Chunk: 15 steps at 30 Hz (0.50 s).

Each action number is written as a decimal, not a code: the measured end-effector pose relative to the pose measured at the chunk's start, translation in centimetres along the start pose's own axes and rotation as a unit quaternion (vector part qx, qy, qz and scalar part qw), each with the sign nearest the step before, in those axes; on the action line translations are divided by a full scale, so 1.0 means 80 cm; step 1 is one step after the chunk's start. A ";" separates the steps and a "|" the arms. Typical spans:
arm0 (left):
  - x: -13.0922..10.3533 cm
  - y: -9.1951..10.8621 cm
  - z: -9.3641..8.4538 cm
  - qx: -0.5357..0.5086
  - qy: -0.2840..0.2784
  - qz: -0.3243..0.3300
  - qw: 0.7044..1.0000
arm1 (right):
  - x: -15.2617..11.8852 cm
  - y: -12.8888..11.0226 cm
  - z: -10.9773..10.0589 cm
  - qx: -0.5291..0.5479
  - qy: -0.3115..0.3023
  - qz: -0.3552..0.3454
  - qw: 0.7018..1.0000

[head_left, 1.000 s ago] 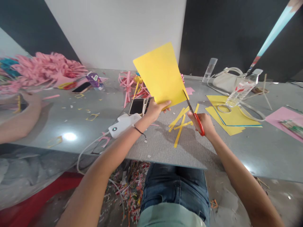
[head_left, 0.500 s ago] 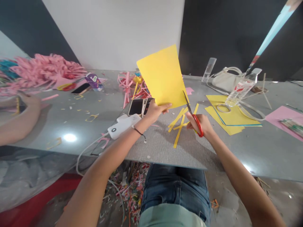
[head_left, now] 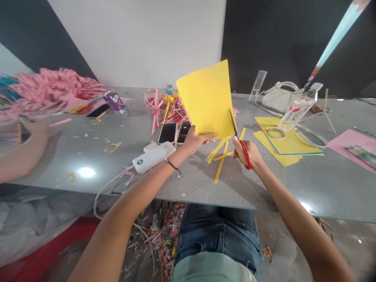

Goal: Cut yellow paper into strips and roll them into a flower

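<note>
My left hand (head_left: 197, 140) pinches a yellow sheet of paper (head_left: 207, 100) by its lower edge and holds it up off the table. In my right hand (head_left: 249, 152) is a pair of red-handled scissors (head_left: 246, 153), fingers wrapped round the handles. Their dark blades lie along the sheet's right edge, near its lower right corner. Below the sheet, several cut yellow strips (head_left: 221, 166) lie crossed on the grey table (head_left: 199, 184). Two phones (head_left: 167, 133) and a white power bank (head_left: 153, 157) with a cable rest beside my left wrist.
At right, yellow sheets (head_left: 286, 145) lie under a roll of tape (head_left: 276, 133) and a plastic bottle (head_left: 296, 112); a white handbag (head_left: 279, 98) stands behind. Pink paper strips (head_left: 61, 86) are heaped at far left, near another person's arm (head_left: 26, 150). Paper scraps litter the floor.
The yellow sheet has shifted slightly right and down and turned a little more upright. The scissors stay at its right edge. The other person's arm has barely moved.
</note>
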<state>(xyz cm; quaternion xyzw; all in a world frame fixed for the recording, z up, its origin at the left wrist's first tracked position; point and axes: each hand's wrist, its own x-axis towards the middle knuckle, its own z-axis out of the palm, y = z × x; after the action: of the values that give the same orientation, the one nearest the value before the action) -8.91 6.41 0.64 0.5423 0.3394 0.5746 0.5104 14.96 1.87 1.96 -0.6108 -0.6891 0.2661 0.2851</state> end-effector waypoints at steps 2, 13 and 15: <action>-0.001 0.000 0.001 0.000 0.001 0.001 1.000 | 0.000 0.001 0.003 -0.013 0.013 -0.009 1.000; -0.004 0.002 0.004 -0.024 -0.019 -0.001 1.000 | -0.003 0.001 0.009 0.067 0.036 0.017 0.997; -0.004 0.002 0.004 -0.024 -0.021 -0.003 0.999 | -0.003 0.001 0.009 0.079 0.034 0.020 0.996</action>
<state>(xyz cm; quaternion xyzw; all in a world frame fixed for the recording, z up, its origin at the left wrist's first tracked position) -8.67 6.00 0.75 0.5408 0.3161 0.5693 0.5324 14.52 1.64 1.40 -0.6090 -0.6435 0.3041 0.3500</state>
